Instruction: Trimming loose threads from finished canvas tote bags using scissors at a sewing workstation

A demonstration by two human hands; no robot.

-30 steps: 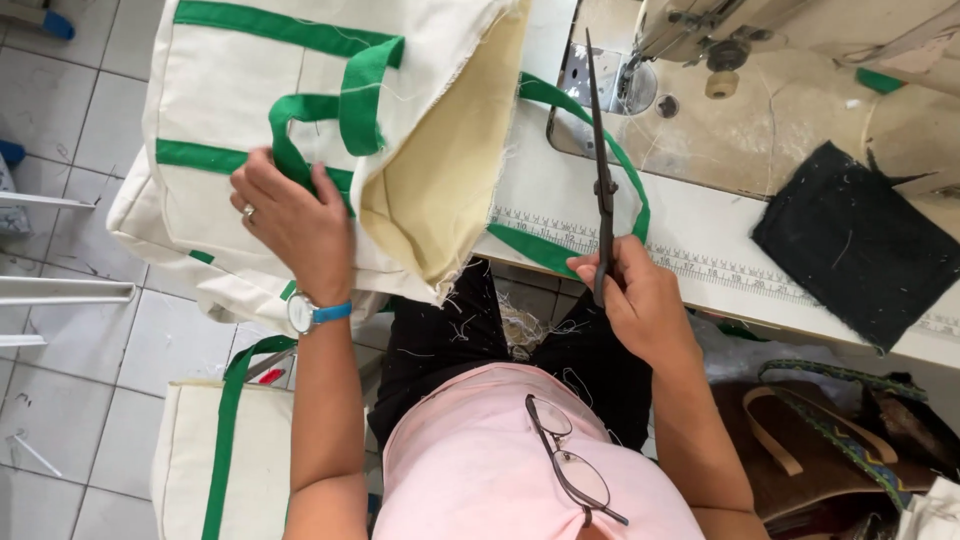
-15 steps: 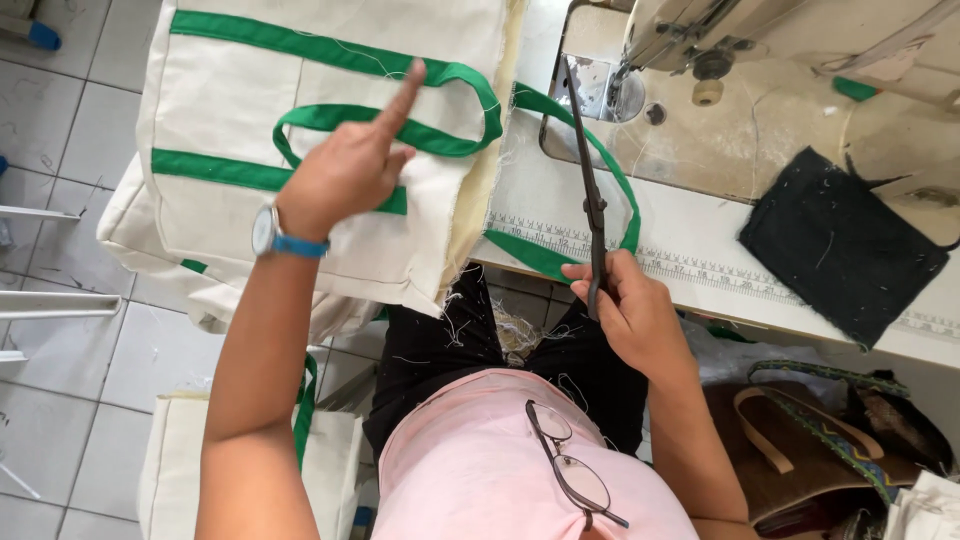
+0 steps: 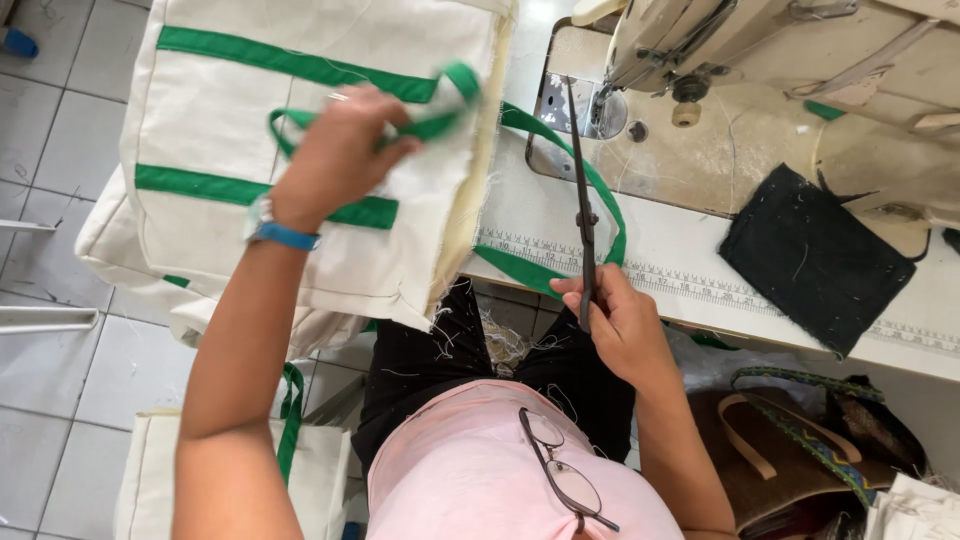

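Scissors (image 3: pixel 583 210) in right hand (image 3: pixel 610 325); left hand (image 3: pixel 335 160) grasps bag handle (image 3: pixel 420 125).

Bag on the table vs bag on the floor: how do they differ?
The bag on the table lies flat at the table's edge, partly overhanging it, its green bands in full view; the bag on the floor sits low by the person's leg, mostly cut off by the frame. The left hand grips the table bag's handle; no hand touches the floor bag. Both are cream fabric with green straps.

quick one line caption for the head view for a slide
Seated at a sewing machine, the left hand grips a cream tote bag's green handle while the right hand holds long scissors.
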